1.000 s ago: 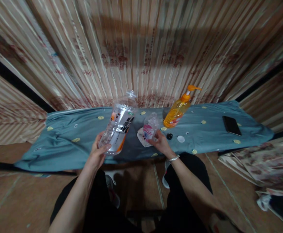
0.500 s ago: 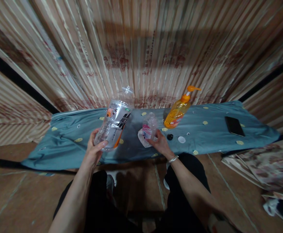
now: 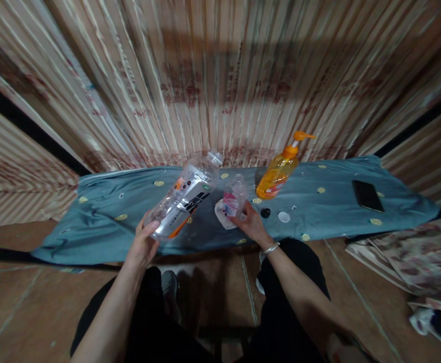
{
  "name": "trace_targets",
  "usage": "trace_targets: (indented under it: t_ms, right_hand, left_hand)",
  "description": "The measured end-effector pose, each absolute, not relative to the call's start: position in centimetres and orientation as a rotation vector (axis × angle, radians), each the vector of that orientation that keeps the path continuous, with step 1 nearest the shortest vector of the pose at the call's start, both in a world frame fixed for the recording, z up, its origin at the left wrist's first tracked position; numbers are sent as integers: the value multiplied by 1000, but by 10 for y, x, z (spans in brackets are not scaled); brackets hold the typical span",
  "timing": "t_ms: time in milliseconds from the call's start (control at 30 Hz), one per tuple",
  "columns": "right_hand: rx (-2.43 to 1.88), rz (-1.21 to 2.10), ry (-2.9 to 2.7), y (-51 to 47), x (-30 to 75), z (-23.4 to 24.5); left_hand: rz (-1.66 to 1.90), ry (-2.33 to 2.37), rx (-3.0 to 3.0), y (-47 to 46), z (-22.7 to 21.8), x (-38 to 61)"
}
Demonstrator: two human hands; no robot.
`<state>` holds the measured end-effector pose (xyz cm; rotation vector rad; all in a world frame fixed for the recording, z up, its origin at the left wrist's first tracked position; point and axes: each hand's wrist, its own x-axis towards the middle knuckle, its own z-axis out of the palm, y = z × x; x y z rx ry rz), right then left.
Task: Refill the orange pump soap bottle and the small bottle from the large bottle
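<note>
Left grip (image 3: 147, 237) clamped on large bottle (image 3: 187, 199)
Right grip (image 3: 250, 220) closed around small bottle (image 3: 232, 200), 1 black cap (image 3: 266, 213) just right of that grip

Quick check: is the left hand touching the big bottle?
Touching: the head view shows the left hand at the base end of the big bottle, thumb lying over its side.
</note>
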<state>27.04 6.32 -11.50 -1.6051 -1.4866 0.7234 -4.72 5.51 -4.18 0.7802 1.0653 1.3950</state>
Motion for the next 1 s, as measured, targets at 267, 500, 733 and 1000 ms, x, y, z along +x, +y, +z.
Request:
trace_targets:
  t_ms: [267,500,733,1000]
  right_hand:
    - [-1629,706,-1501,66,270,-116]
    - [-1641,696,-1545,65,270,-116]
    - [-1565,689,-1566,62,267,-115]
    - [-1558,672,-1615,61,266,-115]
  left_hand:
    - [1340,1024,558,45,-33,-36]
    - [1301,998,450,46,-34,-38]
    - [1346,1025,476,47,-30,-38]
    - [1432,957,568,50,-27,-37]
